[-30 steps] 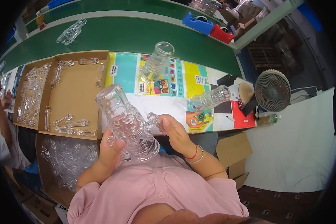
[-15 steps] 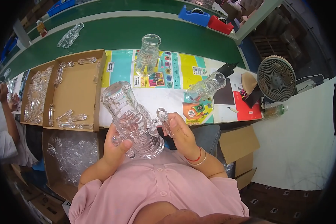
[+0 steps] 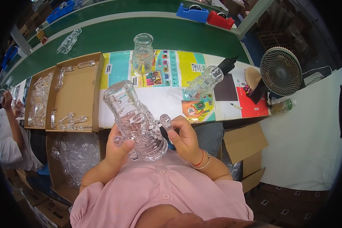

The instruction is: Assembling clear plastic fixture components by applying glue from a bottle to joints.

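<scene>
My left hand [image 3: 118,148] is wrapped round the lower part of a large clear glass water pipe [image 3: 135,121], which tilts to the left in front of my chest. Between the thumb and fingers of my right hand [image 3: 186,140] is a small clear glass bowl piece [image 3: 165,121], held upright against the pipe's right side. Whether its lower end sits inside the pipe's joint is hard to tell through the glass. A second glass water pipe [image 3: 142,57] stands upright on the table, and a third [image 3: 203,83] leans against a black bottle [image 3: 228,65].
On the left, a cardboard tray [image 3: 98,91] holds several small glass pieces; an open box of clear plastic bags [image 3: 76,155] sits below. A fan [image 3: 281,72] stands right, above an open carton [image 3: 245,142]. Tape dispensers [image 3: 193,14] rest at the back. Another person [image 3: 7,133] works far left.
The bowl piece has turned more upright and sits slightly lower, and my right thumb and fingers have shifted on it. My left hand keeps its hold; the whole view has shifted slightly.
</scene>
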Action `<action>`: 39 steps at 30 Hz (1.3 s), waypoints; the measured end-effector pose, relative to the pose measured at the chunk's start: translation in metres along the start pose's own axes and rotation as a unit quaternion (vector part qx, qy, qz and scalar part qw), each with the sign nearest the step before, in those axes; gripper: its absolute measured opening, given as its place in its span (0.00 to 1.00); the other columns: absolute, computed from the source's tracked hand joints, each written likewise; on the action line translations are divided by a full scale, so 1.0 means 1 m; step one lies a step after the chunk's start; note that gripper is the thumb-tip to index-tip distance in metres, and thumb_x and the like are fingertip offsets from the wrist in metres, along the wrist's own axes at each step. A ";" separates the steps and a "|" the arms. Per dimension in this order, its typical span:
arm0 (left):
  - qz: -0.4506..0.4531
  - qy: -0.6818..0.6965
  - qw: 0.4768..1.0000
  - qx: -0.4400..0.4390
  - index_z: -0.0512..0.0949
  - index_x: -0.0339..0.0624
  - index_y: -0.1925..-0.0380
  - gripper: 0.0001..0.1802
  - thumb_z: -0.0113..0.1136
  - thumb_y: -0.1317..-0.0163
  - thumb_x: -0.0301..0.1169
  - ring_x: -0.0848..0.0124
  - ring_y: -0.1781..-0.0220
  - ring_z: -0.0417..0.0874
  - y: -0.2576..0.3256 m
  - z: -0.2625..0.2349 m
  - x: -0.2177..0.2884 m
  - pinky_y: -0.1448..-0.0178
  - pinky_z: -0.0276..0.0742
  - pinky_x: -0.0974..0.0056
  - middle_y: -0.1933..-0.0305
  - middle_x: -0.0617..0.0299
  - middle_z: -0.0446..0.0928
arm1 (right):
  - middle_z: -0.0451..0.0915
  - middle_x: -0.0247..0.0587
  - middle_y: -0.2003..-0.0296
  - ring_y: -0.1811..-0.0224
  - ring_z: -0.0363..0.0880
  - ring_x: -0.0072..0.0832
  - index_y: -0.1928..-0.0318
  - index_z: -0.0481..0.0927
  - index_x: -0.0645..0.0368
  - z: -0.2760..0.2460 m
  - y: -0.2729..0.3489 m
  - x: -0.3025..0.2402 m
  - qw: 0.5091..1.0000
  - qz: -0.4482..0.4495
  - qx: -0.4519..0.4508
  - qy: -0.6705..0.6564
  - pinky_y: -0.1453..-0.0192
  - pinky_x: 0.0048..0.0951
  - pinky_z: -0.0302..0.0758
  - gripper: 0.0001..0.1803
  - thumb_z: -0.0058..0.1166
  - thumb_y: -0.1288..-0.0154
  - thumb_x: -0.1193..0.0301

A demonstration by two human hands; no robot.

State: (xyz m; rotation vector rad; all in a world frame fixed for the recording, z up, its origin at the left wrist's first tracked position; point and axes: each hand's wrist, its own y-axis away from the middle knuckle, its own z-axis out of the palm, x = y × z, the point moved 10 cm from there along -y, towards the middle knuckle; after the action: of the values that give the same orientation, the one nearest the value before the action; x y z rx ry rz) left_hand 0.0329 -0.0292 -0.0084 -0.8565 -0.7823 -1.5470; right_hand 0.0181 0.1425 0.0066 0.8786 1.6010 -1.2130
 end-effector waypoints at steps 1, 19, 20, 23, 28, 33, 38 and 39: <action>-0.001 -0.003 1.000 0.000 0.57 0.34 0.40 0.45 0.68 0.50 0.46 0.65 0.40 0.69 0.000 0.002 -0.001 0.37 0.64 0.60 0.42 0.53 0.67 | 0.67 0.34 0.66 0.67 0.63 0.18 0.56 0.67 0.62 -0.001 0.001 -0.004 1.000 -0.023 -0.006 0.013 0.63 0.19 0.63 0.09 0.46 0.32 0.70; 0.191 -0.374 0.814 -0.400 0.66 0.40 0.42 0.43 0.74 0.60 0.36 0.53 0.45 0.72 0.034 0.093 0.004 0.39 0.66 0.55 0.45 0.51 0.69 | 0.70 0.56 0.45 0.38 0.64 0.48 0.45 0.71 0.64 0.019 0.018 -0.060 0.951 -0.132 -0.271 -0.074 0.33 0.53 0.51 0.36 0.24 0.31 0.45; 0.194 -0.376 0.812 -0.403 0.66 0.40 0.42 0.43 0.74 0.60 0.36 0.53 0.45 0.72 0.035 0.098 0.002 0.39 0.66 0.55 0.45 0.51 0.69 | 0.69 0.56 0.44 0.38 0.65 0.49 0.45 0.71 0.62 0.021 0.032 -0.067 0.950 -0.148 -0.259 -0.095 0.34 0.52 0.54 0.34 0.21 0.29 0.49; 0.142 -0.368 0.761 -0.515 0.65 0.42 0.42 0.43 0.74 0.60 0.37 0.50 0.44 0.71 0.064 0.108 -0.024 0.39 0.66 0.55 0.46 0.49 0.69 | 0.69 0.58 0.44 0.37 0.63 0.49 0.45 0.72 0.61 0.015 0.063 -0.069 0.947 -0.188 -0.223 -0.136 0.35 0.50 0.56 0.32 0.20 0.28 0.51; 0.096 -0.286 0.902 -0.308 0.61 0.39 0.40 0.42 0.72 0.56 0.33 0.59 0.41 0.70 0.017 0.084 -0.017 0.38 0.64 0.57 0.43 0.52 0.68 | 0.70 0.52 0.46 0.42 0.69 0.40 0.42 0.67 0.64 -0.001 0.014 -0.008 0.964 0.091 -0.173 -0.179 0.38 0.39 0.64 0.28 0.28 0.28 0.54; -0.163 -0.082 0.961 -0.208 0.52 0.36 0.37 0.46 0.66 0.48 0.42 0.65 0.36 0.63 -0.018 0.074 -0.046 0.35 0.59 0.59 0.38 0.54 0.62 | 0.71 0.45 0.46 0.46 0.72 0.30 0.42 0.66 0.65 -0.005 -0.014 0.013 0.819 0.294 -0.095 -0.484 0.41 0.33 0.68 0.25 0.31 0.27 0.57; -0.178 -0.020 0.950 -0.254 0.45 0.37 0.34 0.50 0.53 0.44 0.60 0.63 0.33 0.58 -0.012 0.094 -0.040 0.32 0.56 0.56 0.34 0.53 0.55 | 0.74 0.43 0.50 0.50 0.74 0.28 0.44 0.68 0.66 -0.010 -0.006 0.003 0.823 0.278 -0.099 -0.486 0.43 0.29 0.69 0.26 0.33 0.27 0.55; -0.185 -0.030 0.944 -0.271 0.42 0.38 0.33 0.53 0.47 0.45 0.65 0.62 0.32 0.57 -0.009 0.099 -0.038 0.32 0.54 0.55 0.33 0.53 0.53 | 0.74 0.42 0.50 0.49 0.73 0.27 0.44 0.68 0.66 -0.011 -0.003 0.005 0.823 0.283 -0.099 -0.483 0.43 0.28 0.68 0.26 0.32 0.27 0.55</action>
State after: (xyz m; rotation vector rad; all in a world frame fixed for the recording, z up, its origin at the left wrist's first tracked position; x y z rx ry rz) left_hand 0.0371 0.0757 0.0089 -1.2073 -0.5840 -2.1344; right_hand 0.0111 0.1523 0.0036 0.4080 0.5473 -0.8035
